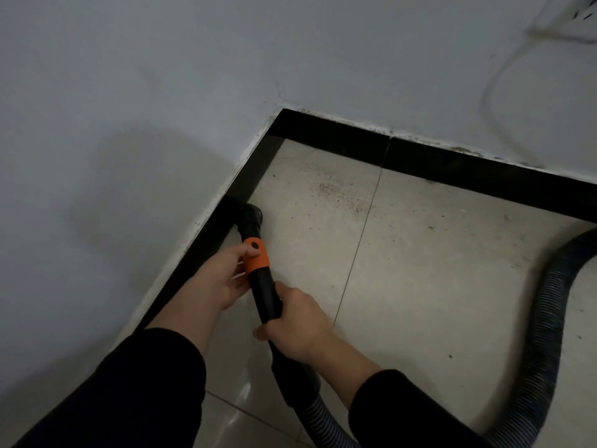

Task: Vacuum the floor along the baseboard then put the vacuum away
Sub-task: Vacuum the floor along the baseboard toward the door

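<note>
A black vacuum wand [262,295] with an orange collar [256,256] points toward the left baseboard [206,234]. Its round nozzle [252,216] sits on the tile floor right at the black baseboard strip. My left hand [223,279] grips the wand at the orange collar, thumb on top. Further down the tube, my right hand [292,324] is wrapped around the black handle. The ribbed hose [546,321] runs from the handle off the bottom edge and loops back up at the right. The vacuum body is out of view.
Beige floor tiles [420,270] meet two white walls at a corner [281,114]. Dark crumbs and dust [336,192] lie scattered near the far baseboard [452,163]. A white power strip with a cord [568,24] hangs on the wall at top right.
</note>
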### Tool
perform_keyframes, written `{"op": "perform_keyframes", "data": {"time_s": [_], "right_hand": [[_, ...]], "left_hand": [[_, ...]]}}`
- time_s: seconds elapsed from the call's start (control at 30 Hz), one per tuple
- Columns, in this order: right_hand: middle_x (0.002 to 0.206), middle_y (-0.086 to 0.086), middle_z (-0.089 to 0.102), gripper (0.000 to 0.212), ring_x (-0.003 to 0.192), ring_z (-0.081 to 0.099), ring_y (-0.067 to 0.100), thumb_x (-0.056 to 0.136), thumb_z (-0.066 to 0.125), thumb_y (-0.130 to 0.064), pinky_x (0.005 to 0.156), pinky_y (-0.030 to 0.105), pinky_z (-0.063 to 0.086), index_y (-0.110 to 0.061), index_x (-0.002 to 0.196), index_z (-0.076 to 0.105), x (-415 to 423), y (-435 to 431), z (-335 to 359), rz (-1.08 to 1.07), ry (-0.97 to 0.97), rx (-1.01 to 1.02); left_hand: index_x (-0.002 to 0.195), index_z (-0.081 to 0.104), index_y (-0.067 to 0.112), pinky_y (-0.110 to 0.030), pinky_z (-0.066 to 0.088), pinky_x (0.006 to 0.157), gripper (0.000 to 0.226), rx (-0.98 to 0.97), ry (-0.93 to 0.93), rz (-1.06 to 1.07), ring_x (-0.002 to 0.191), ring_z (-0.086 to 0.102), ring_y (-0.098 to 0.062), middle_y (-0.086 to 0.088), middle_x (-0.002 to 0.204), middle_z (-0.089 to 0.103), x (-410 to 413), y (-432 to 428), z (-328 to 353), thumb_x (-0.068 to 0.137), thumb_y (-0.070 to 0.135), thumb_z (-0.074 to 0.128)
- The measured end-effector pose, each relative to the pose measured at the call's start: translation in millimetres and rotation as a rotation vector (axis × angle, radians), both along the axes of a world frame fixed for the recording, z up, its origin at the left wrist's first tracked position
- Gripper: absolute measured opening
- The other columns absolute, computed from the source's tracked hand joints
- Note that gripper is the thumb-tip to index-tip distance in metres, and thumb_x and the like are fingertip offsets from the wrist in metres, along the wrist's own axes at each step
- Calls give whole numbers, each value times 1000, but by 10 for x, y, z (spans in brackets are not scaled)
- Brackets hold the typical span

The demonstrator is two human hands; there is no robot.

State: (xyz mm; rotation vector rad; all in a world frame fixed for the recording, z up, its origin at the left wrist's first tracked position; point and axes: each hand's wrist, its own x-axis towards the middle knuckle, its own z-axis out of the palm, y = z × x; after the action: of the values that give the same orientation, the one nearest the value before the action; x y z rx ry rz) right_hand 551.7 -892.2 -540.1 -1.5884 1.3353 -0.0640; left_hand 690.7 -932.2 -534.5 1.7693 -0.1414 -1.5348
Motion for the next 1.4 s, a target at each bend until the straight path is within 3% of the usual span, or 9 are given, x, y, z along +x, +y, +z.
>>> {"op": "perform_keyframes", "data": {"time_s": [0.3, 0.43, 0.7, 0.8, 0.97, 1.4], "right_hand": [[92, 0, 59, 35, 78, 60, 21, 76, 70, -24, 60, 29, 45, -24, 103, 47, 14, -104, -88, -12, -42, -36], [89, -1, 55, 33, 73, 54, 20, 79, 67, -22, 49, 26, 36, -23, 103, 44, -25, -53, -88, -7, -30, -45], [91, -1, 57, 37, 75, 55, 20, 77, 66, -22, 55, 27, 39, -22, 107, 45, -145, 33, -74, -60, -15, -52], [90, -2, 57, 37, 76, 55, 21, 76, 66, -23, 60, 28, 41, -23, 106, 45, -198, 58, -52, -75, 8, -56], [93, 1, 60, 35, 83, 61, 23, 76, 66, -23, 66, 31, 50, -23, 104, 45, -310, 112, -26, -98, 9, -40], [86, -2, 56, 34, 72, 56, 20, 76, 64, -21, 48, 24, 37, -24, 101, 41, -620, 326, 1, -170, -2, -60]], "left_hand": [[124, 54, 1, -30, 50, 61, 38, -19, -102, 8, 86, 62, -25, -17, 119, 58, -94, -89, 31, 89, 10, 63], [114, 55, 3, -29, 50, 62, 28, -2, -133, -47, 87, 63, -25, -17, 115, 60, -117, -78, 50, 89, 10, 63], [97, 60, 6, -30, 52, 71, 8, -4, -127, -149, 89, 63, -24, -14, 102, 63, -222, -79, 81, 89, 8, 62], [107, 61, 3, -31, 53, 77, 19, 0, -130, -176, 94, 62, -26, -16, 108, 63, -268, -75, 64, 89, 9, 62], [114, 60, 2, -29, 53, 69, 29, 1, -121, -230, 92, 65, -24, -17, 110, 64, -326, -74, 63, 87, 10, 66], [116, 61, -3, -28, 56, 68, 33, -5, -95, -376, 91, 68, -24, -19, 106, 67, -589, -31, 34, 86, 9, 67]]}}
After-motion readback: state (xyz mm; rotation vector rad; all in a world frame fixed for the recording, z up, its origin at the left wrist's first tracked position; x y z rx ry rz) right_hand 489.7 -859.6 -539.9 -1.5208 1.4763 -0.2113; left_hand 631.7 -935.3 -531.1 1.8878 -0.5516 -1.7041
